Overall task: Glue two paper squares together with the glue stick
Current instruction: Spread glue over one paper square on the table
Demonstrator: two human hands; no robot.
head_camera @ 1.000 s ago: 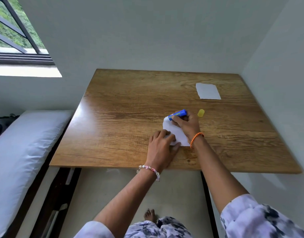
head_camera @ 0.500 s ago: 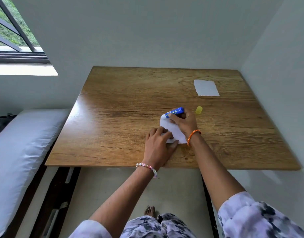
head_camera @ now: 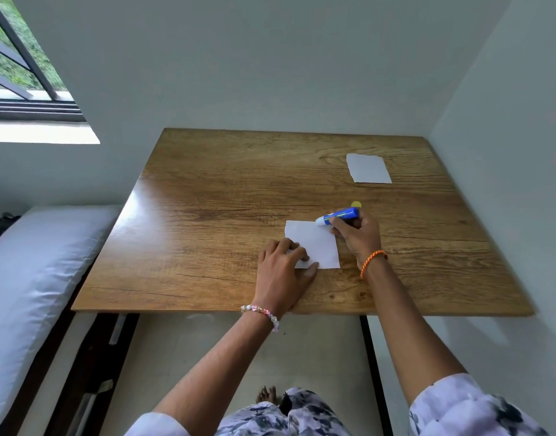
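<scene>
Left hand (head_camera: 281,272) pressing flat on near paper (head_camera: 314,243) on table (head_camera: 207,215). Right hand (head_camera: 358,234) gripping glue stick (head_camera: 339,215), tip touching paper's far corner. Second paper (head_camera: 368,168) lying well apart.

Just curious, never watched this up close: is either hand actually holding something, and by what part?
The right hand holds the blue glue stick by its rear barrel, tip on the paper square. The left hand only presses that paper flat.

One paper square (head_camera: 317,239) lies near the table's (head_camera: 207,215) front edge; a second paper square (head_camera: 368,168) lies near its far right corner.
</scene>
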